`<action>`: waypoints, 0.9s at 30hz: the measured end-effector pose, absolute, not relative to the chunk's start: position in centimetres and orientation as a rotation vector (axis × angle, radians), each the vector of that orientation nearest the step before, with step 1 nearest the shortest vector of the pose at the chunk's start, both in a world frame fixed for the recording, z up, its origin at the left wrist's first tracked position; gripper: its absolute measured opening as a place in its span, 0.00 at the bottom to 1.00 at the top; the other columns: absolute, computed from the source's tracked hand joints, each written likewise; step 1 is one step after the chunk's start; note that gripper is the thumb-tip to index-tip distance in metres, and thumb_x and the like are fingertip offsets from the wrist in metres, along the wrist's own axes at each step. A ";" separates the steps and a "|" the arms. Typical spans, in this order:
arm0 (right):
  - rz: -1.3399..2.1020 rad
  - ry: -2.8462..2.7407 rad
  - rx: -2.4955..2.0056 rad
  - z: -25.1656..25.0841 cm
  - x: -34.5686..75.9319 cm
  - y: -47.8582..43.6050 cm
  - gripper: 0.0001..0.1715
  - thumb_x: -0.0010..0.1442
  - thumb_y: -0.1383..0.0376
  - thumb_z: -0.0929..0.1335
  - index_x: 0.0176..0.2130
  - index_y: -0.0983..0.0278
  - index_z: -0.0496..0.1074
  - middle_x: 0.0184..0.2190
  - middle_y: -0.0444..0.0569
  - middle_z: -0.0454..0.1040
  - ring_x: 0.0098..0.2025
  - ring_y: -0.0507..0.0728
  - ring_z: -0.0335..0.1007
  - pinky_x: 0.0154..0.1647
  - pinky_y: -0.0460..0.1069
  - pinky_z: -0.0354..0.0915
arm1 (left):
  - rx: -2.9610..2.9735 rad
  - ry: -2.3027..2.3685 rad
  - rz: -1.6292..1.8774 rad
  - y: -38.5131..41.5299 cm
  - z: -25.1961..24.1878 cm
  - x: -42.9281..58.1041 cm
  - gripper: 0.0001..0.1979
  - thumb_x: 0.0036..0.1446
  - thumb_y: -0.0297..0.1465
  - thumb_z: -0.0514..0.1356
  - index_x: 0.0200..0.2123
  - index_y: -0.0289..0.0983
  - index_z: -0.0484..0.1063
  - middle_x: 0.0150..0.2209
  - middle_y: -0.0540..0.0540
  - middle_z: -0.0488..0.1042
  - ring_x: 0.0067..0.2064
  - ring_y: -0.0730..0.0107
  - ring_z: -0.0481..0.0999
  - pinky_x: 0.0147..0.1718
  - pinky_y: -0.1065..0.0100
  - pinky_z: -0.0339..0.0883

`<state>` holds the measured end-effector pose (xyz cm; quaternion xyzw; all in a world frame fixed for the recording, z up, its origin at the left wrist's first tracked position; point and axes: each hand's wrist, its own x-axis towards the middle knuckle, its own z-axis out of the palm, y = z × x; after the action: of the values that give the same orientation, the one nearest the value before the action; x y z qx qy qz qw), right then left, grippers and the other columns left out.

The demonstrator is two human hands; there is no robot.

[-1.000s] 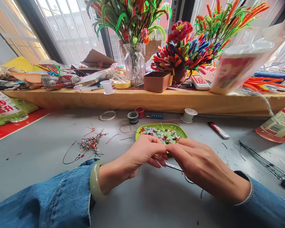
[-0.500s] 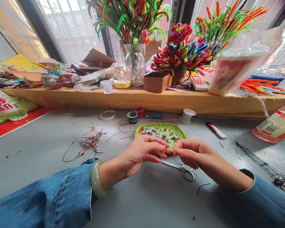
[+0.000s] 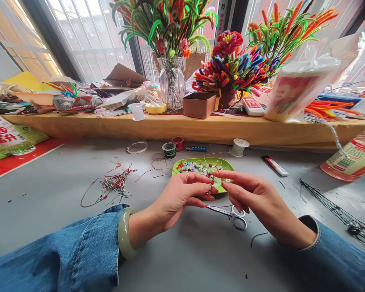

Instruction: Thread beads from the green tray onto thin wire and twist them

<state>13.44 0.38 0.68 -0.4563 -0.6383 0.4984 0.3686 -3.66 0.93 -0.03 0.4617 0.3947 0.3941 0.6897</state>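
Note:
My left hand (image 3: 176, 192) is closed, its thumb and forefinger pinched on a thin cord; a small beaded loop (image 3: 208, 190) shows at the fingertips. Close beside it, my right hand (image 3: 249, 194) has its forefinger stretched out and its thumb apart below. Fine thread runs near these right fingertips, too thin to follow clearly. Just behind both hands lies a green tray (image 3: 229, 163) of mixed coloured beads (image 3: 197, 167). Silver scissors (image 3: 231, 214) rest on the table under the hands, their blades partly covered by the left fingers.
Cord spools in dark green (image 3: 169, 151), red (image 3: 178, 143) and white (image 3: 239, 147) stand behind the tray. Cord scraps (image 3: 117, 182) lie left. On the right are a lighter (image 3: 274, 165), a bundle of dark cords (image 3: 331, 207) and a bottle (image 3: 354, 156). A cluttered ledge (image 3: 124, 126) runs behind.
My right fingers were pinched on the cord and have parted, the forefinger reaching left over the tray toward my left hand. My left hand has hardly moved.

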 end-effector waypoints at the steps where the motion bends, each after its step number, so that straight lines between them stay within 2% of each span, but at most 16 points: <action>1: 1.185 -1.706 -1.198 0.6 13.4 0.3 0.20 0.54 0.60 0.63 0.46 0.64 0.66 0.14 0.39 0.60 0.17 0.46 0.51 0.17 0.42 0.50 | 1.053 0.893 0.892 0.9 0.0 -3.6 0.09 0.43 0.32 0.60 0.31 0.35 0.69 0.30 0.48 0.72 0.32 0.74 0.72 0.26 0.77 0.63; 8: 0.177 -2.129 -1.164 -0.3 13.4 0.1 0.14 0.53 0.67 0.62 0.41 0.63 0.69 0.16 0.39 0.66 0.17 0.46 0.57 0.20 0.42 0.57 | 1.167 0.956 0.915 0.6 0.2 -3.3 0.08 0.43 0.30 0.60 0.30 0.33 0.69 0.29 0.47 0.71 0.30 0.73 0.71 0.28 0.73 0.63; 11: -0.098 -2.193 -1.090 -0.6 13.3 0.0 0.13 0.53 0.68 0.62 0.39 0.64 0.68 0.19 0.41 0.70 0.18 0.46 0.62 0.21 0.42 0.58 | 1.208 0.964 0.935 0.5 0.0 -3.1 0.07 0.43 0.29 0.59 0.29 0.33 0.70 0.27 0.48 0.71 0.28 0.75 0.70 0.30 0.72 0.64; 17: -0.286 -2.250 -1.040 -1.0 13.2 -0.1 0.11 0.53 0.69 0.62 0.38 0.64 0.69 0.25 0.43 0.74 0.20 0.47 0.65 0.24 0.43 0.59 | 1.278 0.960 0.977 0.4 -0.4 -3.0 0.06 0.44 0.29 0.59 0.29 0.34 0.68 0.28 0.48 0.71 0.31 0.74 0.69 0.33 0.70 0.63; 27: -0.403 -2.263 -0.979 -1.1 13.4 -0.2 0.11 0.54 0.68 0.62 0.39 0.65 0.68 0.25 0.44 0.75 0.23 0.49 0.68 0.26 0.43 0.61 | 1.184 0.954 0.905 0.5 -0.1 -2.9 0.04 0.43 0.26 0.58 0.27 0.32 0.68 0.26 0.48 0.70 0.30 0.75 0.69 0.31 0.72 0.64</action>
<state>13.37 -0.18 -1.06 -0.3718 -0.8594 -0.1532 0.3160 -2.93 0.52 -0.06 0.5177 0.4173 0.3958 0.6333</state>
